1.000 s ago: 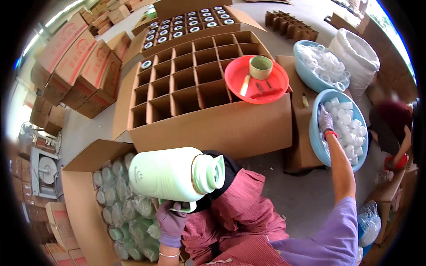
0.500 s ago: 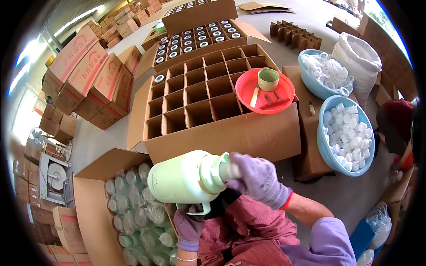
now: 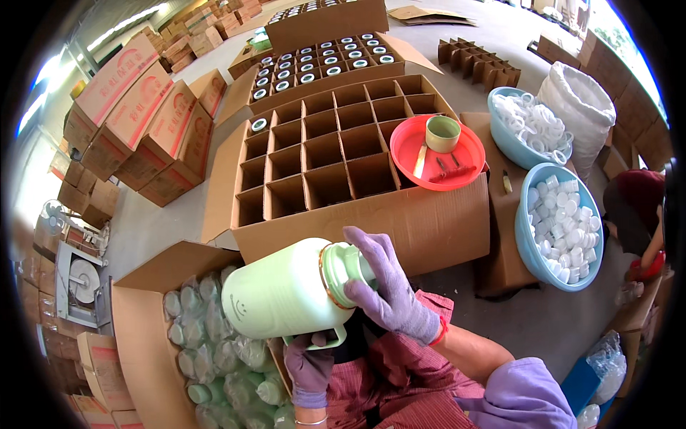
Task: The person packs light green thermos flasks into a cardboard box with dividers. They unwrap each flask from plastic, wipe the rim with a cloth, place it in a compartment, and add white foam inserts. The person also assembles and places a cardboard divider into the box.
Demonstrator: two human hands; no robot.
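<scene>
A pale green vacuum flask (image 3: 275,293) with a small smiley on its side lies tilted above my lap, mouth to the right. Gloved in purple, my left hand (image 3: 309,365) is closed round the flask's handle (image 3: 330,339) underneath. My right hand (image 3: 389,289), in the same kind of glove, is at the flask's neck (image 3: 339,266). Its thumb and fingers are spread either side of the mouth, and part of the mouth is hidden behind them. Below left, an open carton (image 3: 136,336) holds several green flasks in clear plastic bags (image 3: 221,350).
Ahead stands a divided carton (image 3: 357,222) with one flask in a corner cell. On it rests a red basin (image 3: 468,171) with a green cup and small tools. Blue basins of white stoppers (image 3: 525,236) and white rings (image 3: 529,125) stand right. Another person (image 3: 639,207) works far right.
The flask has shifted slightly left. My right hand's fingers have gone from bunched round a whitish piece at the mouth to spread apart; that piece no longer shows between them.
</scene>
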